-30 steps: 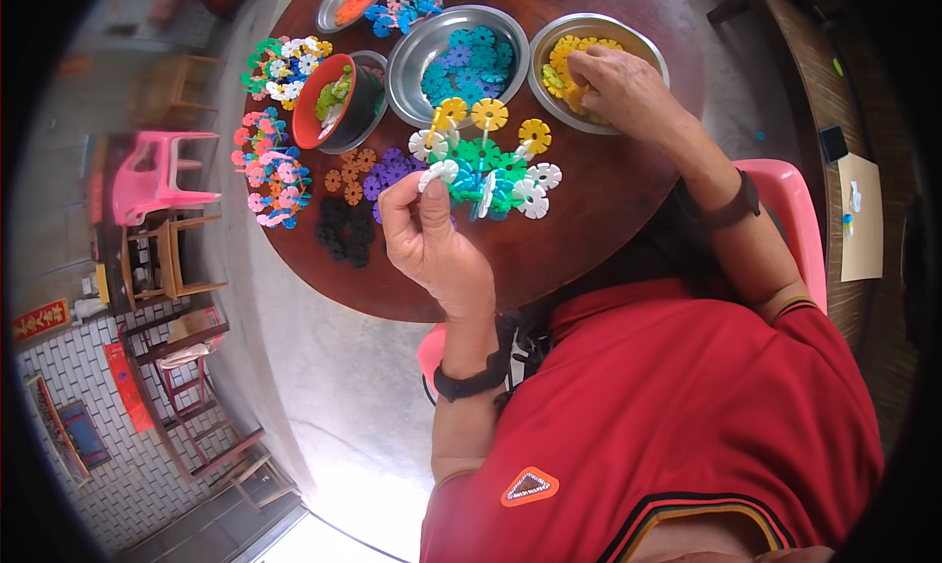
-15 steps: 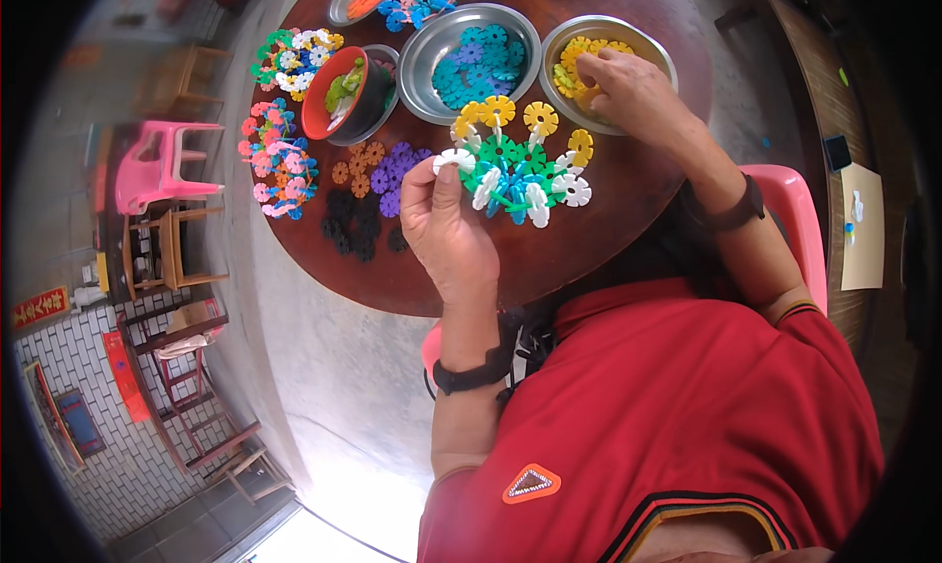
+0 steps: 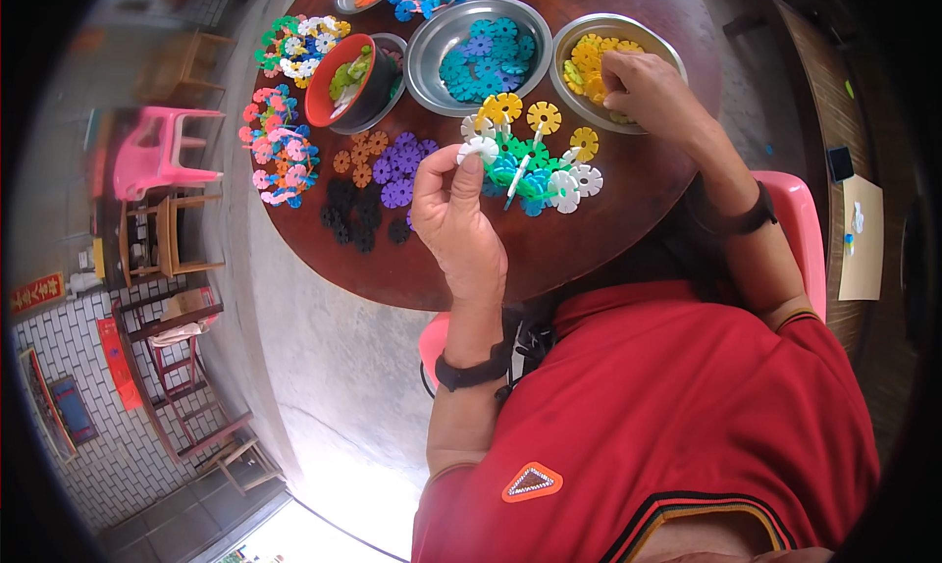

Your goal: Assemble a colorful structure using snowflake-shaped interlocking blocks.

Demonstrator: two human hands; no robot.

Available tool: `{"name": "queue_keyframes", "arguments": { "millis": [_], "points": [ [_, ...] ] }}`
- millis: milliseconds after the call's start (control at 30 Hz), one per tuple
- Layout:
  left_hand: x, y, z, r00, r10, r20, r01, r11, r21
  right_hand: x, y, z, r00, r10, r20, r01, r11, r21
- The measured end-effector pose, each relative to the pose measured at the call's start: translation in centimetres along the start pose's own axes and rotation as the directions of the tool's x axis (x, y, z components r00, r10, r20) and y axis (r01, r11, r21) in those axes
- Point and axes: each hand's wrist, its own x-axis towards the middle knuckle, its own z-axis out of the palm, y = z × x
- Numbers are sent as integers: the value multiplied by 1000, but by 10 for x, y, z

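My left hand (image 3: 459, 205) pinches a white notched flower disc (image 3: 478, 151) between thumb and fingers. This disc is at the left edge of a built piece of interlocking discs (image 3: 530, 160), with green and teal in the middle and white and yellow toward the outside. It is held tilted above the table's near part. My right hand (image 3: 648, 92) reaches over the rim of a steel bowl (image 3: 673, 57) of yellow flower discs (image 3: 589, 57). Its fingers are curled down at the discs; whatever lies between the fingertips is hidden.
On the round brown table (image 3: 334, 268) stand a steel bowl (image 3: 417, 77) of teal and purple discs and a red-and-black bowl (image 3: 312, 97). Purple (image 3: 402, 165), brown (image 3: 363, 156) and black discs (image 3: 353, 214) lie loose. Finished disc builds (image 3: 280, 151) line the left edge.
The built piece has turned and tilted in my left hand, which has shifted slightly right. My right hand stays at the yellow bowl, its fingers more curled.
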Motion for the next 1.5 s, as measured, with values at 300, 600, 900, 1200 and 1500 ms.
{"name": "queue_keyframes", "arguments": {
  "millis": [300, 600, 900, 1200, 1500],
  "points": [
    [-2, 1, 3, 998, -57, 19, 57, 998, -26, -4, -62, -35, 974, -127, -189, 203, 859, 470],
    [-5, -3, 4, 983, 140, 120, -176, 904, 389, -7, -85, -21, 981, -122, 152, -11, 744, 668],
    [-5, -4, 4, 975, 169, 142, -216, 861, 461, -7, -78, -27, 992, -48, 119, -68, 591, 804],
    [-7, 6, 13, 900, 351, 259, -432, 631, 644, -7, -78, -27, 988, -68, 140, -66, 631, 773],
    [-4, 0, 9, 778, 470, 417, -618, 454, 642, -11, -77, -31, 967, -148, 209, -72, 626, 777]
  ]
}}
